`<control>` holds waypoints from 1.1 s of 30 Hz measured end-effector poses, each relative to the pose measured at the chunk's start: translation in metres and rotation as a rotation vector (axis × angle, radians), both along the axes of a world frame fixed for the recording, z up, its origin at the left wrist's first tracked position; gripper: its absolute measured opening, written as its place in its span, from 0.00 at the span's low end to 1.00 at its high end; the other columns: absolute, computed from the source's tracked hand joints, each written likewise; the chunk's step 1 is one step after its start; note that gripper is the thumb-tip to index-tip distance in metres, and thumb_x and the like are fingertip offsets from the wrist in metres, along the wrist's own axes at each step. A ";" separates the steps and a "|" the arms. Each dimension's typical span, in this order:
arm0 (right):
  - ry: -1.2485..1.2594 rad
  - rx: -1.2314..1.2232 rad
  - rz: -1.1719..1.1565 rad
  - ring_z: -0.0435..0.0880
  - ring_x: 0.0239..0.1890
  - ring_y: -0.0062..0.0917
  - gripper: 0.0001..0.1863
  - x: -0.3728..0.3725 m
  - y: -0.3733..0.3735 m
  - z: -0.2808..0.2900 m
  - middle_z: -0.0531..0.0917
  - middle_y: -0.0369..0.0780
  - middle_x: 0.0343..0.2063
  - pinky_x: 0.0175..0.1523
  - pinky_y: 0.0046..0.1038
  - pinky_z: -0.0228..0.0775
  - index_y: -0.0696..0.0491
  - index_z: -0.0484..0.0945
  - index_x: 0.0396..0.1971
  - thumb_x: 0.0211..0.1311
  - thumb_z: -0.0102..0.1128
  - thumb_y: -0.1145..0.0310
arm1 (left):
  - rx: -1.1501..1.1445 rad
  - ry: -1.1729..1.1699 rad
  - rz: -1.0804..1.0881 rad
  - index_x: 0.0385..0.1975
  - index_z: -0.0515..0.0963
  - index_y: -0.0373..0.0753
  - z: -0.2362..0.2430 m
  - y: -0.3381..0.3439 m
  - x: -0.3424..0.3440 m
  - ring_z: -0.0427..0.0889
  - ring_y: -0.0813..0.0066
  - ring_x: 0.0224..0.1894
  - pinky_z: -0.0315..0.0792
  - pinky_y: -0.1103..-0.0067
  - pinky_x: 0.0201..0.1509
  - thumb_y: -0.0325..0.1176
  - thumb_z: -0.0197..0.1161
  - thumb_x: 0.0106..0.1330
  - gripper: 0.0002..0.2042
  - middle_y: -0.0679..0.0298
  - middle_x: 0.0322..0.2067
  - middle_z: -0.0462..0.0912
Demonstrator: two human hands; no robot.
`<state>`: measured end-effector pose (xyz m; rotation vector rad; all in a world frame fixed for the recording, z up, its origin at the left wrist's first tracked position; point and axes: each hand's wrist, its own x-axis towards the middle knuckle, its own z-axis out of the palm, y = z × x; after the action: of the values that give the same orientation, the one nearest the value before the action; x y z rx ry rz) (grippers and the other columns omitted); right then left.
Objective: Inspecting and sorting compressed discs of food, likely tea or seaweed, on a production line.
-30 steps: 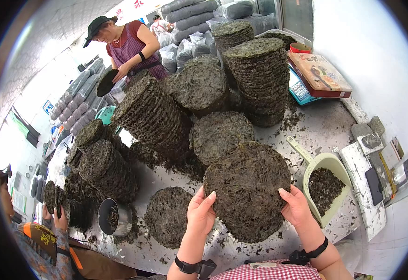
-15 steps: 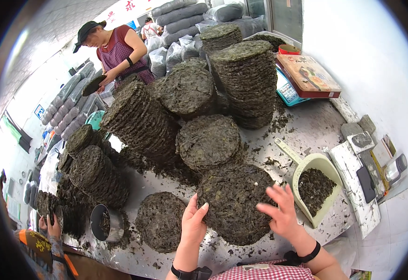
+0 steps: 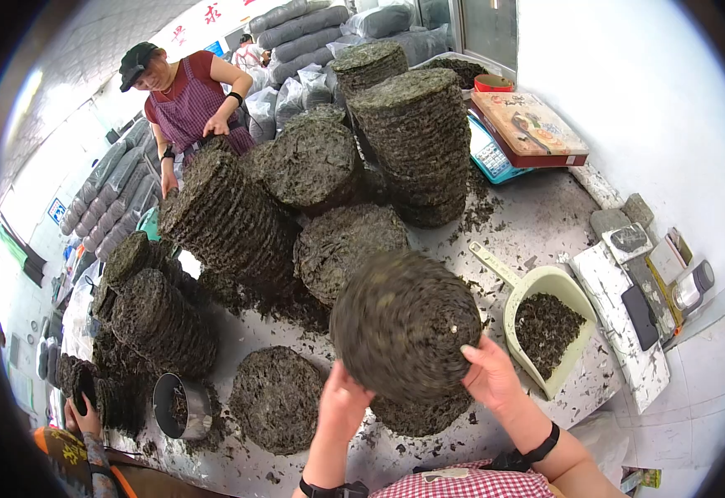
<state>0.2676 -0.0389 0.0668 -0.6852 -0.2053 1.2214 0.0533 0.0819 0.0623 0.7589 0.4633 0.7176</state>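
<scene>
A round, dark green-brown dried seaweed cake (image 3: pixel 404 319) is lifted and tilted between my hands, blurred by motion. My left hand (image 3: pixel 344 402) grips its lower left edge. At its lower right edge, my right hand (image 3: pixel 489 373) pinches the rim with thumb and fingers. Below, partly covered, lies another seaweed cake (image 3: pixel 423 417) on the table. To the left a flat seaweed cake (image 3: pixel 275 400) rests by itself. Just beyond the lifted cake stands a short stack of seaweed cakes (image 3: pixel 347 241).
Tall seaweed stacks (image 3: pixel 416 149) fill the far side. A cream dustpan (image 3: pixel 549 324) of scraps lies right, near a scale (image 3: pixel 495 153) with a box on it. A metal cylinder (image 3: pixel 184 407) stands left. One co-worker (image 3: pixel 192 112) is behind the stacks; another's hand (image 3: pixel 85 419) holds seaweed at left.
The seaweed cake has come up off the one beneath and tilted. My right hand, open before, has closed on its edge. The far co-worker's hands have come down to the stack.
</scene>
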 end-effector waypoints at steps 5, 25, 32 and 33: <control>0.076 -0.016 0.130 0.75 0.51 0.26 0.24 -0.036 0.008 0.002 0.76 0.37 0.49 0.59 0.33 0.67 0.54 0.67 0.54 0.57 0.61 0.77 | 0.067 0.053 0.032 0.61 0.60 0.40 -0.041 -0.052 0.026 0.65 0.59 0.63 0.61 0.59 0.66 0.30 0.65 0.57 0.31 0.59 0.59 0.67; -1.876 -0.407 -0.493 0.78 0.31 0.26 0.07 0.093 -0.044 0.026 0.80 0.32 0.26 0.40 0.27 0.64 0.49 0.82 0.24 0.44 0.70 0.66 | 0.286 0.403 -0.224 0.48 0.74 0.35 -0.010 -0.052 0.150 0.79 0.74 0.43 0.73 0.76 0.47 0.23 0.62 0.60 0.15 0.64 0.43 0.79; -1.708 -0.414 -0.395 0.80 0.31 0.32 0.06 0.125 -0.061 0.016 0.78 0.36 0.25 0.37 0.32 0.71 0.51 0.81 0.25 0.49 0.67 0.65 | 0.474 0.517 -0.378 0.48 0.74 0.34 0.002 -0.055 0.182 0.77 0.77 0.45 0.72 0.78 0.49 0.26 0.63 0.61 0.15 0.65 0.45 0.79; -1.698 -0.416 -0.405 0.80 0.31 0.32 0.06 0.127 -0.062 0.016 0.78 0.36 0.25 0.37 0.32 0.71 0.51 0.81 0.25 0.49 0.67 0.65 | 0.482 0.524 -0.386 0.48 0.74 0.34 0.003 -0.055 0.185 0.77 0.77 0.45 0.72 0.78 0.49 0.26 0.63 0.61 0.15 0.65 0.45 0.79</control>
<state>0.3948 -0.1006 0.0826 -1.8964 -1.1481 0.0010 0.2384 0.0268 0.0657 1.4605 0.5997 0.2545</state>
